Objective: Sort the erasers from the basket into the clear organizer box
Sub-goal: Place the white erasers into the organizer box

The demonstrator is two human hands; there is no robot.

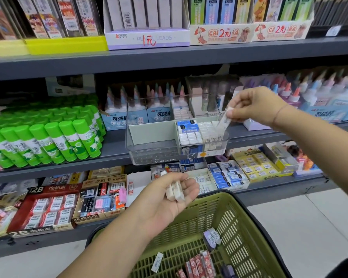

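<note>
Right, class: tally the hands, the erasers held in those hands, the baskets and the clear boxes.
Hands: 2, left hand and right hand
Held erasers: 3, two erasers in the left, one eraser in the right
Basket: 1
Clear box: 1
Total: 7

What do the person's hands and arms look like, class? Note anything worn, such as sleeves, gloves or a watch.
The left hand and right hand are bare, with no gloves. The left forearm and right forearm are bare too, with no sleeve up to the edge of the picture. No watch or bracelet shows on either wrist.
</note>
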